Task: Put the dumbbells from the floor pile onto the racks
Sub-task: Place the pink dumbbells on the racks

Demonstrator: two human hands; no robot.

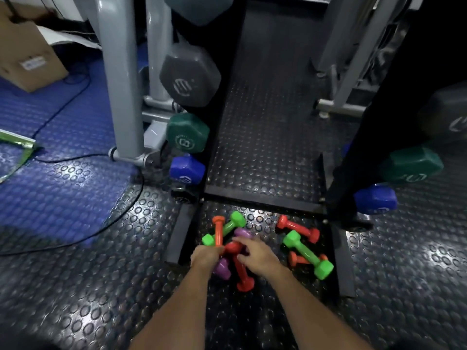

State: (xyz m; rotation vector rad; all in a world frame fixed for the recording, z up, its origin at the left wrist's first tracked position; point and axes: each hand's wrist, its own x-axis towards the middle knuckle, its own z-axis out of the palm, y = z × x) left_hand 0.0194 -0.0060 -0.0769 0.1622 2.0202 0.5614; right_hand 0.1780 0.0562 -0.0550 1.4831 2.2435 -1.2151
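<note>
Floor pile between the rack feet: two green dumbbells, three orange dumbbells, one red, one purple, left hand gripping an orange handle, right hand fingers spread over the pile, racks holding larger dumbbells.

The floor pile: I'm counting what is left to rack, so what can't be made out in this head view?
- Purple dumbbell: its handle is hidden under both hands.
- Left hand: fingers curl down out of sight, so what it grips is unclear.
- Small orange dumbbell: mostly covered by the green dumbbell lying across it.
- Right rack: dark, and cut by the right edge.
</note>
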